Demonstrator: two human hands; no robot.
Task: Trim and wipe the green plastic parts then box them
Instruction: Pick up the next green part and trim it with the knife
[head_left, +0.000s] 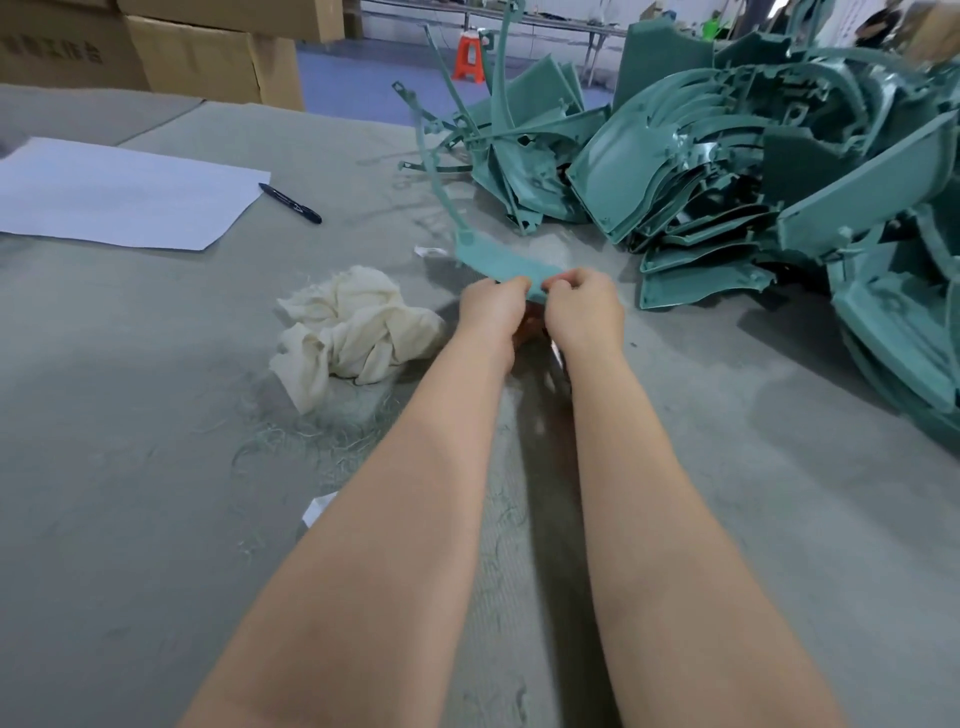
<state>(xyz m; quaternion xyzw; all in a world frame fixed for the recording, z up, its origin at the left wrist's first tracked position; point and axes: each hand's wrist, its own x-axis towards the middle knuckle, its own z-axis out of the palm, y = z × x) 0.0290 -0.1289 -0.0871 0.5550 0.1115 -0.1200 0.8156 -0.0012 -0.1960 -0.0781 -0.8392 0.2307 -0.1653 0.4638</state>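
Pile: teal-green moulded plastic parts (753, 182), heaped far right.
Rag: crumpled white cloth (353, 332), left of the pile, well apart.
Strip: flat curved green plastic piece (498, 260), apparently lifted.
Grip: my left hand (491, 306) and right hand (584, 306) pinch its near end.

Curved green part (498, 262) aloft; green heap (779, 171) rightward

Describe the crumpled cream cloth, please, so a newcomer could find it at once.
On the grey felt-covered table, find the heap of teal-green plastic parts at the right. Just left of the left hand, which pinches a flat green strip, lies the crumpled cream rag. It is the only soft bundle; the white paper sheet beyond lies flat.
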